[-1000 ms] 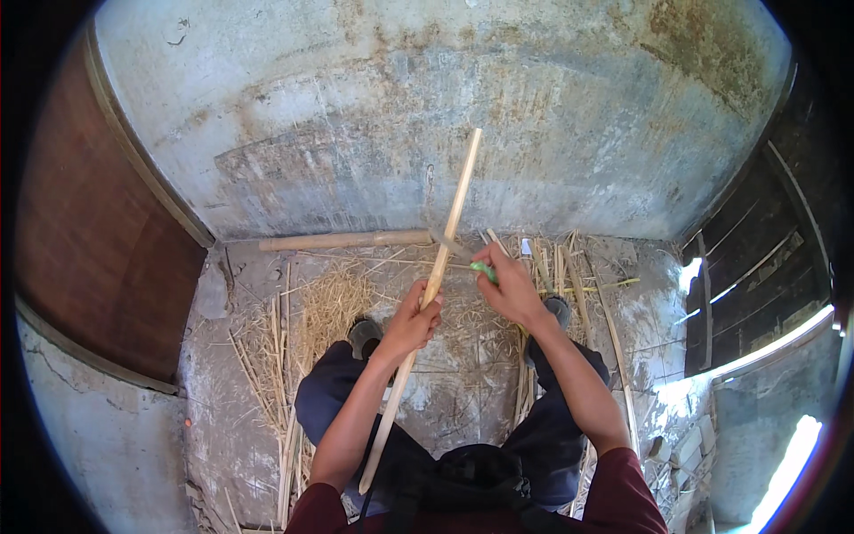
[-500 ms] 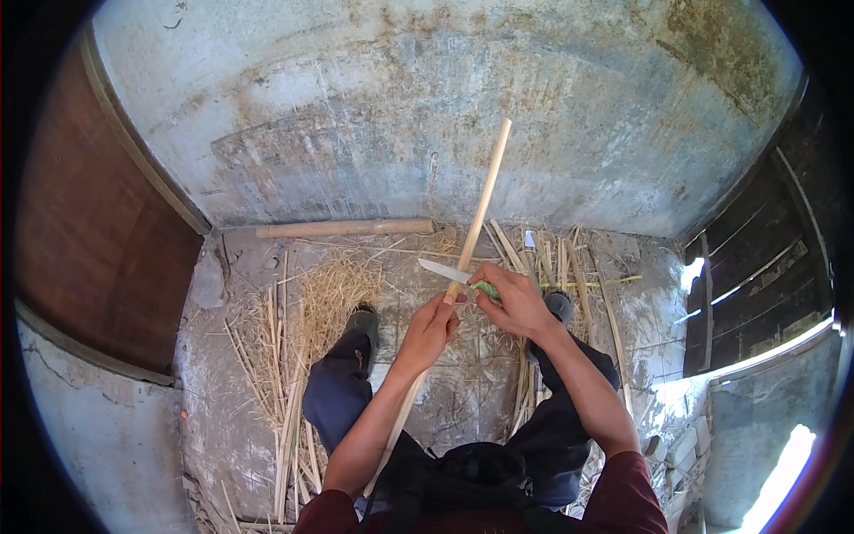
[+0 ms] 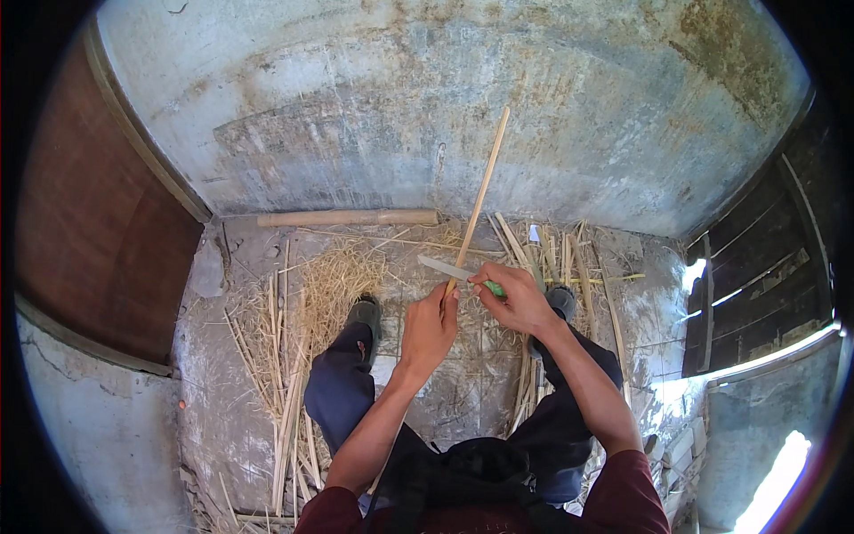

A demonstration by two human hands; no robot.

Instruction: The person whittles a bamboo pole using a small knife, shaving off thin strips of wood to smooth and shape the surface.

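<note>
A long, narrow bamboo strip slants up and away between my knees, its far end in front of the wall. Around its near part my left hand is closed, the thumb lying along it. My right hand grips a knife by its green handle. The pale blade points left and crosses the strip just beyond my left fingers. The strip's lower end is mostly hidden behind my left hand and forearm.
Bamboo shavings and split strips lie by my left foot. More strips lie beyond my right foot. A bamboo pole rests along the wall's base. A brown door panel stands left, dark boards right.
The bamboo strip has turned and now shows a thinner side. My left hand has rolled with it, its back now more in view. The knife remains across the strip.
</note>
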